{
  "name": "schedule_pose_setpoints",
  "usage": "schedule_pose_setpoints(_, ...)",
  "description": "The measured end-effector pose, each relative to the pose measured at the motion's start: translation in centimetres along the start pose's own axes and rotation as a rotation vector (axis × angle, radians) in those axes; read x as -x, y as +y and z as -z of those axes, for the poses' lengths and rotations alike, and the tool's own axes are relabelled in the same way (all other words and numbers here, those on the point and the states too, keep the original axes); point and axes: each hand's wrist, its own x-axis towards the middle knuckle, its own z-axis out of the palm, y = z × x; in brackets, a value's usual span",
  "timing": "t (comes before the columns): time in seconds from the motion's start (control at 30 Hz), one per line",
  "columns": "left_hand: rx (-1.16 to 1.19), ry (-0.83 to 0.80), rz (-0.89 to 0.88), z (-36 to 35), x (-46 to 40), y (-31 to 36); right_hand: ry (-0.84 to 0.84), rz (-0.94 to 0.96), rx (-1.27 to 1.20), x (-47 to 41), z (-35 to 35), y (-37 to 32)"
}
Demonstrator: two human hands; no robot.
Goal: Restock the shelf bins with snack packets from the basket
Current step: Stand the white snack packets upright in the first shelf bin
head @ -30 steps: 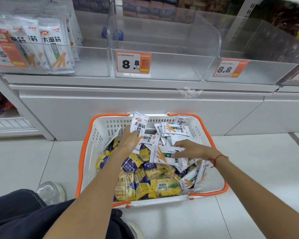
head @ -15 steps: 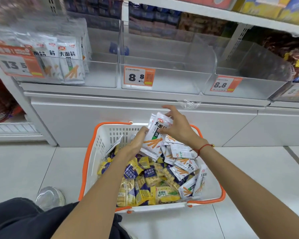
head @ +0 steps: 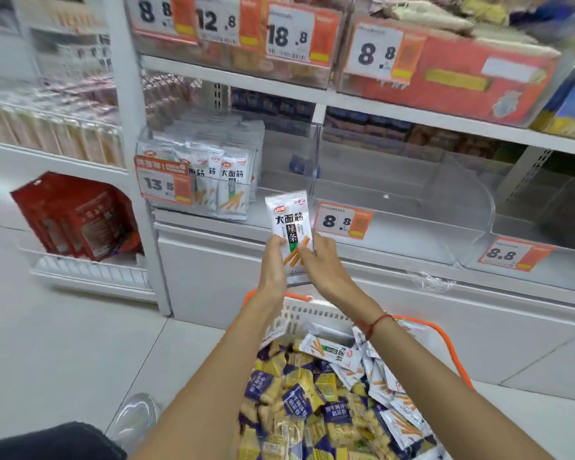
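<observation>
Glossy white spicy-strip packets stand upright in the clear plastic bin (head: 213,180) at left. The left hand (head: 273,263) and right hand (head: 322,263) both pinch one flat, shiny white packet (head: 289,224), upright before the shelf edge, above the white latticed basket (head: 299,315) with orange rim.

Two hands (head: 274,260), one basket (head: 312,313), seven price tags (head: 342,221).
</observation>
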Motion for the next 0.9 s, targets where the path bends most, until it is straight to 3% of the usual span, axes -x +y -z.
schedule_pose_setpoints(0.13, -0.096, 0.027, -0.128, 2.3, -1.8, 4.4, -0.03, 0.111, 0.002, -2.8, 0.1, -3.8)
schedule_pose_setpoints(0.2, -0.268, 0.078, -0.199, 3.8, -2.7, 6.8, -0.016, 0.187, -0.017, -4.2, 0.3, -5.4)
schedule_pose_setpoints(0.37, -0.526, -0.034, -0.397, 7.3, -5.3, 12.7, 0.174, 0.372, -0.038, -8.7, -0.5, -8.1)
schedule_pose_setpoints(0.53, -0.764, 0.031, -0.603, 9.7, -9.5, 15.6, 0.234, 0.417, -0.062, -12.6, -1.7, -9.5)
schedule_pose_setpoints(0.63, -1.03, 0.136, -0.592, 10.4, -11.3, 15.9, 0.167, 0.353, -0.055, -14.6, -2.7, -9.1)
schedule_pose_setpoints(0.73, -1.445, 0.272, -0.563, 10.6, -12.1, 15.8, -0.024, 0.209, 0.009, -15.6, -3.3, -8.5)
schedule_pose_setpoints(0.9, -1.679, 0.28, -0.465, 11.3, -13.1, 15.5, -0.281, 0.085, 0.172, -17.2, -4.1, -9.2)
